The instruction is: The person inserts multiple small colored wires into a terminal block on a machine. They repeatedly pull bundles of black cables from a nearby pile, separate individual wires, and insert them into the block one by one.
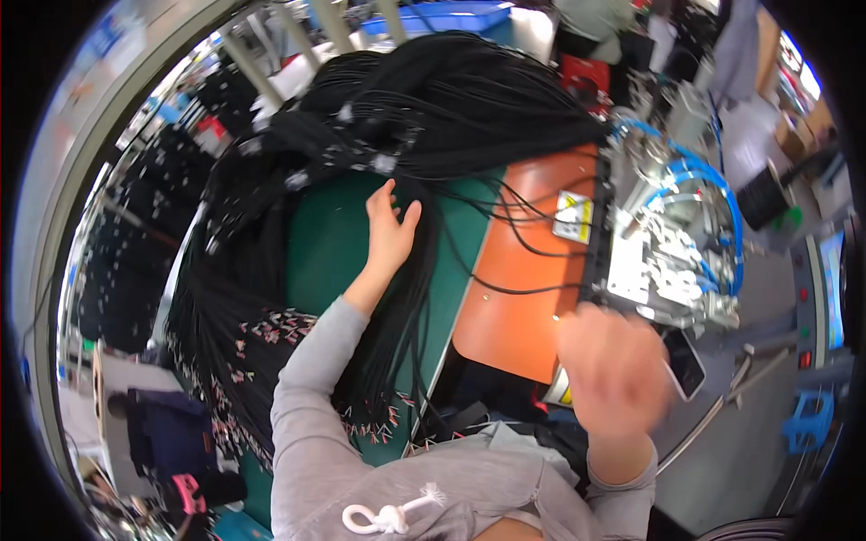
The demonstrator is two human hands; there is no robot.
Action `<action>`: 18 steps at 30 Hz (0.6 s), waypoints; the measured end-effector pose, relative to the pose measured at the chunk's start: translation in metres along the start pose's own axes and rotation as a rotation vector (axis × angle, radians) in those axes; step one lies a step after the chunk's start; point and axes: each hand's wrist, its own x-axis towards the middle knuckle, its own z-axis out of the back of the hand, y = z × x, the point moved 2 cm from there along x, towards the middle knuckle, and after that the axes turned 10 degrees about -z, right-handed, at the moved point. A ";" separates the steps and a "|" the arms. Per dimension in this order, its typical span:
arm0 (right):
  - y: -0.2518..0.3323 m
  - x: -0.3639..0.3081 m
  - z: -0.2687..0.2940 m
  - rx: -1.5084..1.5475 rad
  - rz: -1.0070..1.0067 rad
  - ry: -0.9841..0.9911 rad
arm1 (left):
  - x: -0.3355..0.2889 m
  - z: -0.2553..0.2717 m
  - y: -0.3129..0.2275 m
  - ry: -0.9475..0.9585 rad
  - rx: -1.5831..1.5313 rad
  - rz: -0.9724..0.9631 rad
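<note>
My left hand [390, 233] hovers over the green work surface [325, 239], its thumb and fingers apart and nothing seen between them. Close beside it runs a hanging bunch of black cables [397, 307], whose stripped ends show red and white wires. A far larger heap of black cables [469, 99] arches across the back and down the left side. On the right, my right hand [615, 371] is raised near the front corner of an orange plate [510, 307]. Motion smears its fingers, so their grip is unclear. Several single cables cross the plate toward the machine [667, 239].
Blue air tubes [735, 212] loop over the machine. A phone [686, 365] lies beyond my right hand. The plate carries a yellow and white warning label [572, 216]. A blue tray [442, 18] stands at the back, a blue stool [807, 419] on the floor at right.
</note>
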 end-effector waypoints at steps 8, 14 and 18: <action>-0.151 0.041 0.042 0.073 -0.818 -0.307 | 0.048 -0.042 0.087 -0.167 -0.571 0.448; -0.193 0.087 0.043 -0.004 -0.826 -0.311 | 0.094 -0.021 -0.015 -0.197 -1.017 0.497; -0.193 0.086 0.016 0.296 -0.774 -0.024 | 0.125 -0.026 0.003 -0.208 -0.915 0.488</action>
